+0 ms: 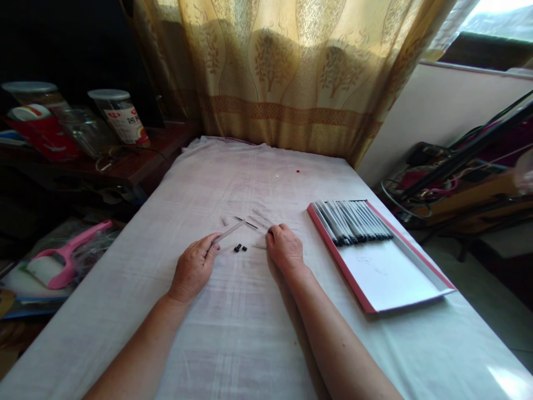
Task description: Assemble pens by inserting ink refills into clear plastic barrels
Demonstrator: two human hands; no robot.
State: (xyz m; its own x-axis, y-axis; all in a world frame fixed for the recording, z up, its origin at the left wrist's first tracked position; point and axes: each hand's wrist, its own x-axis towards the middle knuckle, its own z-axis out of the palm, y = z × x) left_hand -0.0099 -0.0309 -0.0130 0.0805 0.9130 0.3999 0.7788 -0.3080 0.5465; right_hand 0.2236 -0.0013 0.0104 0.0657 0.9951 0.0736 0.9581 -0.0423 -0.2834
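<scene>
My left hand (195, 264) is closed round the near end of a clear pen barrel (231, 231), which points up and to the right. Lower on the cloth, close to the barrel, are small black pen caps (237, 248). A dark, thin pen refill (249, 224) lies past the barrel's tip, with a short clear piece (225, 220) to its left. My right hand (285, 246) rests on the cloth with curled fingers, beside more clear pen parts (260, 215). What its fingertips pinch, if anything, is hidden.
A pink-edged box lid (345, 272) on the right holds a row of clear pens with black ends (352, 222). Small red (297, 171) and white (277, 176) bits lie farther back on the cloth. Jars (120, 116) stand on a dark cabinet at the left.
</scene>
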